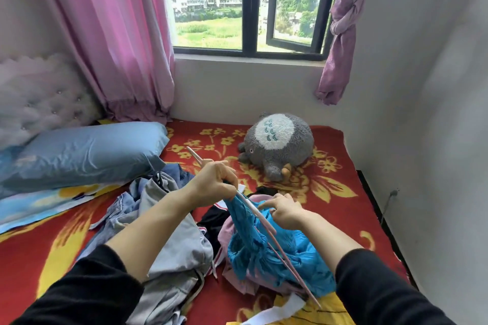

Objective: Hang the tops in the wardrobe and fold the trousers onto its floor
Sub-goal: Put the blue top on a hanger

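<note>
blanket (pixel 343 219) of red with yellow flowers spreads under both hands. grey clothes heap (pixel 179 245) lies beneath the left forearm. blue top (pixel 295 253) bunches under the right hand (pixel 284 212), which pinches its cloth; left hand (pixel 215 182) grips the pink hanger (pixel 257 211) threaded through it.

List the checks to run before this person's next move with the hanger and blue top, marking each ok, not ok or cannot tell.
1. Left hand grips pink hanger: ok.
2. Right hand pinches blue top: ok.
3. Top spread evenly on hanger: not ok, bunched.
4. Top lifted clear of clothes pile: not ok, resting on it.
5. Wardrobe ready: cannot tell, out of view.
</note>
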